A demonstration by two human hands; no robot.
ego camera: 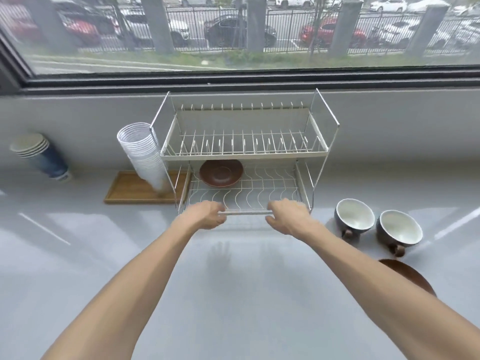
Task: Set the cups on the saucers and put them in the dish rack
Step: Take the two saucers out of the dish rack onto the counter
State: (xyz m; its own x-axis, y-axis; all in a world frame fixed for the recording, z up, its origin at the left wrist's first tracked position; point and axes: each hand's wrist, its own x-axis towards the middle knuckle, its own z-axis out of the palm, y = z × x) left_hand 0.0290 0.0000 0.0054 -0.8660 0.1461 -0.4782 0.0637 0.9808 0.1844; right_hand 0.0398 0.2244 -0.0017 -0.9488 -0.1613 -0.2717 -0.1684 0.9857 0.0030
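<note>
A two-tier wire dish rack (244, 152) stands against the window ledge. One brown saucer (220, 172) lies on the left of its lower tier. My left hand (205, 214) and my right hand (285, 215) both grip the front bar of the lower tier, fingers curled over it. Two dark cups with white insides stand on the counter right of the rack, one nearer the rack (354, 216) and one further right (398, 228), handles toward me. A second brown saucer (413, 278) lies on the counter below them, partly hidden by my right forearm.
A leaning stack of white paper cups (145, 154) stands on a wooden tray (130, 189) left of the rack. A stack of blue paper cups (41, 157) lies further left. The grey counter (233, 281) stretches toward me; the window sits behind.
</note>
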